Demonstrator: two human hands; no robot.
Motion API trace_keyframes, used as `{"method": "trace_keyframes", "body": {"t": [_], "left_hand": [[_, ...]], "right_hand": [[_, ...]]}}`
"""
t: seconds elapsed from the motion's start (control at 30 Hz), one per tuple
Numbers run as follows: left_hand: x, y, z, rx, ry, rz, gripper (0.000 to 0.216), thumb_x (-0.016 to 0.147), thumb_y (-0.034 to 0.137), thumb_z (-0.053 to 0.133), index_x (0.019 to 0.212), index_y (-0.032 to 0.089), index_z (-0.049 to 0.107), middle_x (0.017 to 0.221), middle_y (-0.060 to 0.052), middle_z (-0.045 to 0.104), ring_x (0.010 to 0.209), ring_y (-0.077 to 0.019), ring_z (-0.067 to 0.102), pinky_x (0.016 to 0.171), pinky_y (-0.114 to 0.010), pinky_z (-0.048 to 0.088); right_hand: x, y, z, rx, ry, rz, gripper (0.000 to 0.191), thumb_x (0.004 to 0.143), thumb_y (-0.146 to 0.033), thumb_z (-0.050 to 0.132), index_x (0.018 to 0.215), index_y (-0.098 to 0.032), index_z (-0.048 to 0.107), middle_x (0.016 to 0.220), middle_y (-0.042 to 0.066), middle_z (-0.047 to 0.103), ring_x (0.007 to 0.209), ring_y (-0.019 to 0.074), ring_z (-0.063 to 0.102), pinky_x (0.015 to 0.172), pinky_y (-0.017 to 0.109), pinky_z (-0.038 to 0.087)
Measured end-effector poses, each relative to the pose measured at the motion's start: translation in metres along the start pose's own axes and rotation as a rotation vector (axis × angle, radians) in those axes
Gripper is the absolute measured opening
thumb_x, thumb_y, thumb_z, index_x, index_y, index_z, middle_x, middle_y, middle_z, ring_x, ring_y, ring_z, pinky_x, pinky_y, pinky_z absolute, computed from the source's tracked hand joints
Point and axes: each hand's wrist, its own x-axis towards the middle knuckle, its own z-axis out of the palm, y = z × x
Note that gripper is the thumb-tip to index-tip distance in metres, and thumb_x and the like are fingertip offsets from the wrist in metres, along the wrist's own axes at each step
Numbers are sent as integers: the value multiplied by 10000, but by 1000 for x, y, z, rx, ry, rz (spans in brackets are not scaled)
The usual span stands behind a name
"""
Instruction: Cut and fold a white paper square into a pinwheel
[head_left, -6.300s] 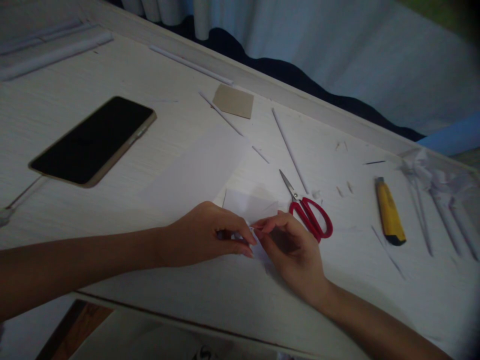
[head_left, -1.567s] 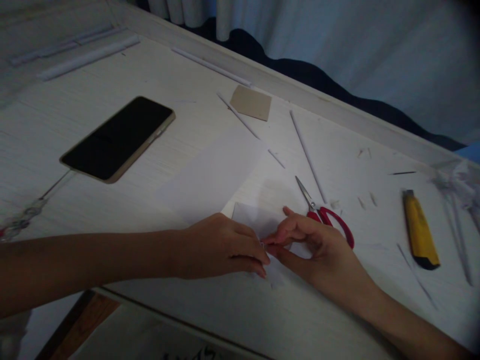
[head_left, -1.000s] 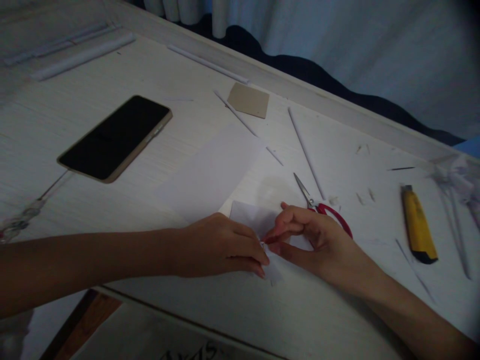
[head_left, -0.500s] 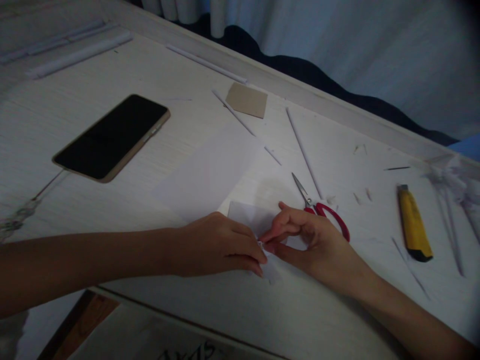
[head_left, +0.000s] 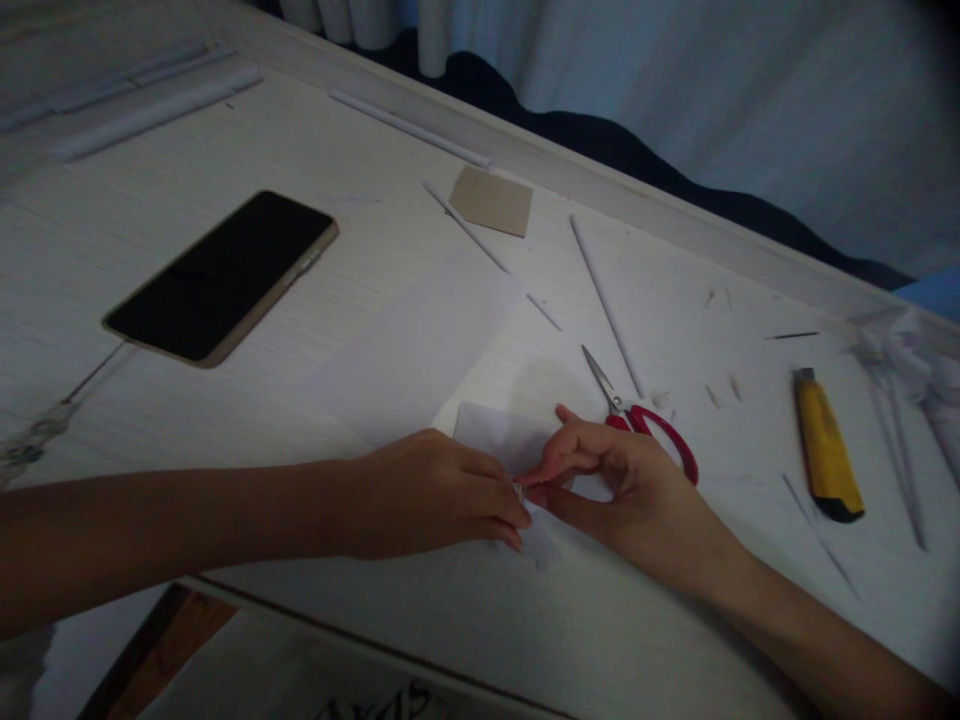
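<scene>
Left hand: our left hand (head_left: 435,495) lies low on the table (head_left: 465,610), knuckles up, fingers drawn together and closed on the paper's near corner.
Right hand: our right hand (head_left: 630,480) comes in from 4 o'clock, thumb and forefinger pinched narrow on the same corner, the other fingers curled.
Meeting point: the fingertips of both hands touch, left meeting right at its 3 o'clock.
Paper: the small white paper (head_left: 499,440) lies flat on the table, showing at 12 o'clock of the pinch; a scrap of it sticks out at 6 o'clock, under our fingers.
Sheet: a larger white sheet (head_left: 420,345) lies at 12 o'clock of our left hand, just beside the paper; we cannot tell whether they overlap.
Scissors: the red-handled scissors (head_left: 641,420) lie just behind our right hand at 1 o'clock, blades pointing to 11 o'clock, handles partly hidden by the knuckles.
Knife: a yellow knife (head_left: 825,445) lies well apart at 3 o'clock of our right hand.
Phone: a dark phone (head_left: 221,275) lies face up at 10 o'clock of our left hand.
Cardboard: a brown cardboard (head_left: 491,200) square lies far out at 12 o'clock.
</scene>
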Motion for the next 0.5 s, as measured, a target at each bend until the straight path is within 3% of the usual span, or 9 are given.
{"method": "trace_keyframes", "body": {"t": [0.5], "left_hand": [[-1,-1,0,6,-3,-2,158,812,210,496,847,134,630,887,-51,662,781,-104,618,719,-157,474]], "right_hand": [[-1,2,3,-5,41,6,153,665,-68,549,687,-212,503,704,-47,676,605,111,634,1062,427,51]]}}
